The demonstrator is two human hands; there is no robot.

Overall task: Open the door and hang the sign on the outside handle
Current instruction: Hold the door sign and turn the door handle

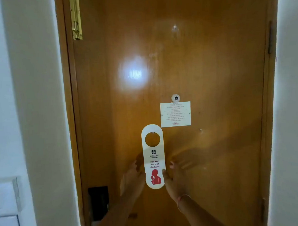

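The door stood shut, and the sign hung flat against it from a small peg inside its round hole. A clean removal would mean lifting the sign straight up off that peg before reaching left for the dark lock plate. The left hand touched the sign's lower left edge, fingers loosely curled. The right hand pinched the lower right edge, thumb on its face.
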